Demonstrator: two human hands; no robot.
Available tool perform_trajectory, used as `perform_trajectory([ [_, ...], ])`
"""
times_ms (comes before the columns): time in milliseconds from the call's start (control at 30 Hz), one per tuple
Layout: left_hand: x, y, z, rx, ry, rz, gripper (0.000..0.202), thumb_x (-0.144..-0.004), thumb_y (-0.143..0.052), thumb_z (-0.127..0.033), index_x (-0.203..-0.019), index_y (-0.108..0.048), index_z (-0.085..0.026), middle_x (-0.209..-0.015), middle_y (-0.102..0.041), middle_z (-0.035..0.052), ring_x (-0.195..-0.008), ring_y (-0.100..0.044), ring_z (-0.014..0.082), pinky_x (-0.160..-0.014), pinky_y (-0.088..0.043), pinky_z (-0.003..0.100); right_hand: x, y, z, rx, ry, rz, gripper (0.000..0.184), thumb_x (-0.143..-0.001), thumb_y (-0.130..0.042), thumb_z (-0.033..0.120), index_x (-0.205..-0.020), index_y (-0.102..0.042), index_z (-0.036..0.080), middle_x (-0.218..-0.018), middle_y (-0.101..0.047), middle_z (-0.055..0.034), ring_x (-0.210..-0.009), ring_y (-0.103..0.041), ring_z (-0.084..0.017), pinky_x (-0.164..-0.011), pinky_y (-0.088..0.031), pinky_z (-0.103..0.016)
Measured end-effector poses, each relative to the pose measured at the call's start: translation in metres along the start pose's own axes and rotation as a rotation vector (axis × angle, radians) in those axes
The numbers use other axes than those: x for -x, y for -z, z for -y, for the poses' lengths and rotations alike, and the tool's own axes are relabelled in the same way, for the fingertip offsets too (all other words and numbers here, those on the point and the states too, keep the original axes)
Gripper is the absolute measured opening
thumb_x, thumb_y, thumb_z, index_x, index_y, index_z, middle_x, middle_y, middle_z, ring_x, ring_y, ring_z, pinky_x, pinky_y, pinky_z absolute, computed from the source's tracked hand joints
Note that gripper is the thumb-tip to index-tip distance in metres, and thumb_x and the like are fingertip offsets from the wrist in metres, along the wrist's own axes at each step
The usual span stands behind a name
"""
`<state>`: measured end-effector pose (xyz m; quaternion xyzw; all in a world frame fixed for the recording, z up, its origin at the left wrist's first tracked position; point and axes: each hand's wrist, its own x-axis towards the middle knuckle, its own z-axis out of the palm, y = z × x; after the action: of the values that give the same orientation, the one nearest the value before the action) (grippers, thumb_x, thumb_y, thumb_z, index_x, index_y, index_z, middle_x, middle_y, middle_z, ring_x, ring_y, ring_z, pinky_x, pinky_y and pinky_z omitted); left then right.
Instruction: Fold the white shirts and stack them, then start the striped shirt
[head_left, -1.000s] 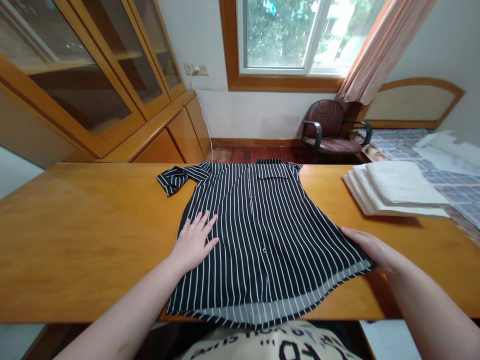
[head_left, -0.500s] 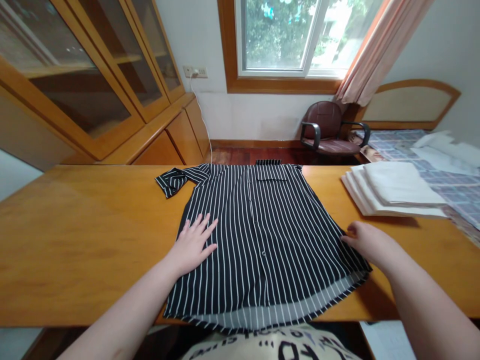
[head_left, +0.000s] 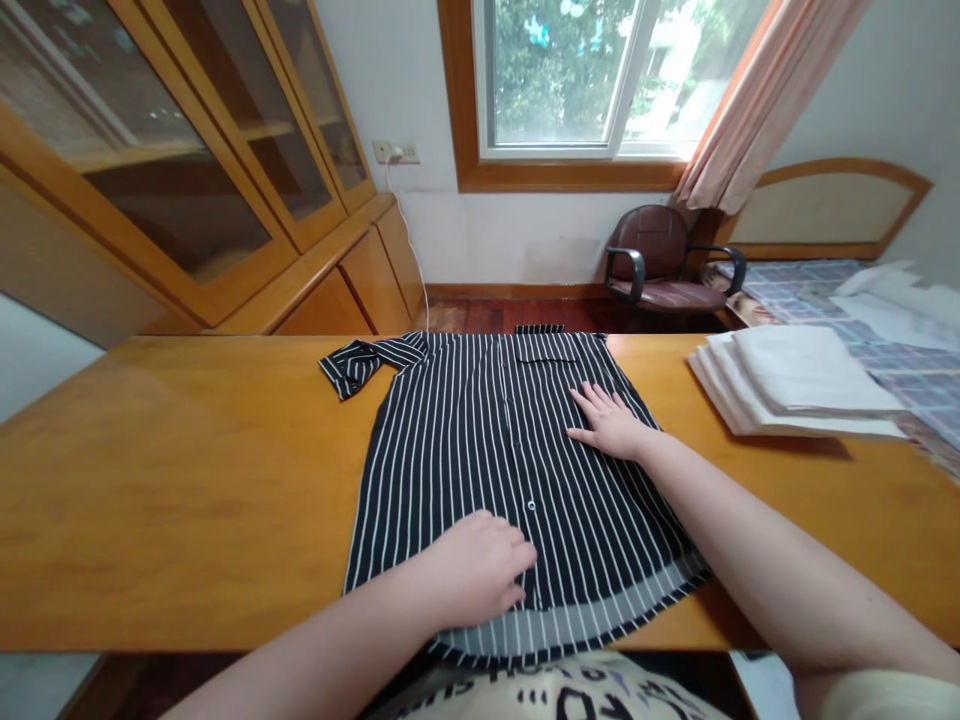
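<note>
A black short-sleeved shirt (head_left: 450, 450) with white stripes lies front up on the wooden table, its collar end at the far edge and its curved hem towards me. My left hand (head_left: 480, 568) is low on the shirt beside the button placket, fingers curled in on the fabric; the fingertips are partly hidden. Flat on the upper right of the shirt, below the chest pocket, rests my right hand (head_left: 609, 422) with its fingers spread. One sleeve (head_left: 351, 368) sticks out to the left, bent over on itself.
A stack of folded white cloths (head_left: 806, 385) sits at the right of the table (head_left: 187, 480). Beyond are a brown armchair (head_left: 652, 260), a bed (head_left: 885, 310) and a window. A glass-fronted cabinet (head_left: 300, 235) stands at the left.
My left hand has gone from lying flat on the shirt's left side to the lower middle, fingers now curled. My right hand has left the right edge and lies flat higher up.
</note>
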<state>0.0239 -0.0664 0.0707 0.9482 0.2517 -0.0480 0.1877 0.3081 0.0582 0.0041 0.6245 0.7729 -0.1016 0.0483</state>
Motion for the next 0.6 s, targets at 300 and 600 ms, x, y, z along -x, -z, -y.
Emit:
perform_trajectory([
  [300, -0.016, 0.030, 0.019, 0.371, -0.157, 0.186, 0.023, -0.090, -0.049, -0.029, -0.105, -0.067, -0.031, -0.100, -0.072, -0.0052, -0.088, -0.066, 0.0125, -0.080, -0.049, 0.026, 0.005, -0.002, -0.001, 0.027, 0.014, -0.046, 0.079, -0.087, -0.034, 0.065, -0.151, -0.021, 0.020, -0.157, -0.012, -0.0125, -0.144, -0.011, -0.028, -0.114, -0.012, -0.051],
  [600, -0.066, 0.031, 0.164, -0.170, 0.618, -0.368, 0.059, -0.092, -0.039, -0.045, -0.144, -0.038, -0.019, -0.154, -0.028, 0.0111, -0.142, -0.022, 0.0297, -0.114, -0.016, 0.049, 0.016, -0.008, 0.005, 0.054, -0.003, -0.145, 0.079, -0.088, -0.028, 0.068, -0.151, -0.023, 0.021, -0.157, -0.017, -0.0102, -0.144, -0.013, -0.028, -0.114, -0.015, -0.051],
])
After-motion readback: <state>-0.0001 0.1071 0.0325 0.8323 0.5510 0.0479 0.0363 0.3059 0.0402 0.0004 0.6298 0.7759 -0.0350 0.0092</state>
